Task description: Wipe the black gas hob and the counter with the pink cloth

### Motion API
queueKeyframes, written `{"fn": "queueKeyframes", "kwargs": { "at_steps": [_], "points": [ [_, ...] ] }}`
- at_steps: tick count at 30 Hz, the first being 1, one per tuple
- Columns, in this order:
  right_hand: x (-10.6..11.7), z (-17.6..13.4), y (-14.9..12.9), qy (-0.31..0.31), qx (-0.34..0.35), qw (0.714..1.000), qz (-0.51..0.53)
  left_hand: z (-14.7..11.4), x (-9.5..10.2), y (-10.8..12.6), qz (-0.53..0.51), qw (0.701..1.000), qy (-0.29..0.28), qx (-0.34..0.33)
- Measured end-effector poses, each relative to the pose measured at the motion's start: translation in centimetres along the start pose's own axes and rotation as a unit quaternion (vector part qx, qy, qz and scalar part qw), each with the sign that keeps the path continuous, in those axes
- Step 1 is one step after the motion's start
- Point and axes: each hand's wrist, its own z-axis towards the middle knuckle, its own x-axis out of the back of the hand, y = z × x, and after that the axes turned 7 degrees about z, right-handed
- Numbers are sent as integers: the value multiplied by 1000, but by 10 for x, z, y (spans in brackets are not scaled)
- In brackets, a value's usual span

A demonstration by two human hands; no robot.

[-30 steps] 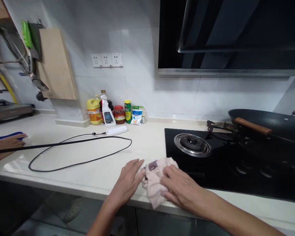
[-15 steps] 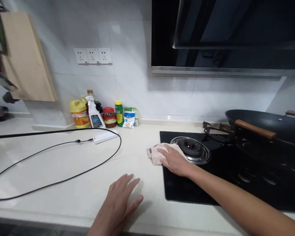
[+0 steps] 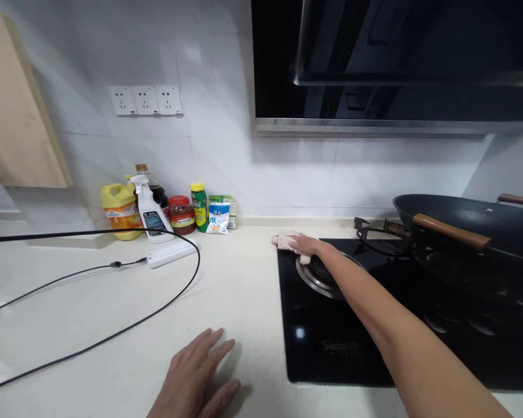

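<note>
My right hand (image 3: 307, 244) is closed over a pale pink cloth (image 3: 283, 240), pressing it on the back left corner of the black glass cooktop (image 3: 314, 354). The cloth overlaps the cooktop's edge and the counter beside it. Just in front of that hand lies the round burner (image 3: 318, 284), partly hidden under my forearm. My left hand (image 3: 196, 371), fingers spread and holding nothing, is low over the white counter (image 3: 244, 290), left of the cooktop; whether it touches the surface I cannot tell.
A black wok (image 3: 457, 212) with wooden handles sits on the right burner, below the range hood (image 3: 375, 75). Along the wall stand a spray bottle (image 3: 150, 212), a yellow jug (image 3: 122, 209), a red-lidded jar (image 3: 182, 215) and packets. A black cable (image 3: 157, 313) loops by a white power bank (image 3: 172, 253).
My right hand has slid the cloth away from me, from the burner's left side to the cooktop's back corner. My left hand stays spread, slightly lower in view. The camera view has shifted right.
</note>
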Motion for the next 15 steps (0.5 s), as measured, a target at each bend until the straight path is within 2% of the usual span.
{"fn": "queueKeyframes", "kwargs": {
  "at_steps": [2, 5, 9, 15],
  "points": [
    [9, 0, 18, -5, -21, 1000, 4, 2, 3, 0, 57, 997, 25, -38],
    [21, -5, 42, -1, -57, 998, 1, 8, 10, 3, 88, 993, 42, -63],
    [37, -20, 66, 9, -111, 993, -27, 13, 14, 7, 88, 993, 50, -64],
    [56, -59, 86, -2, -162, 983, -82, 12, 6, 3, 84, 994, 48, -55]
  ]
}}
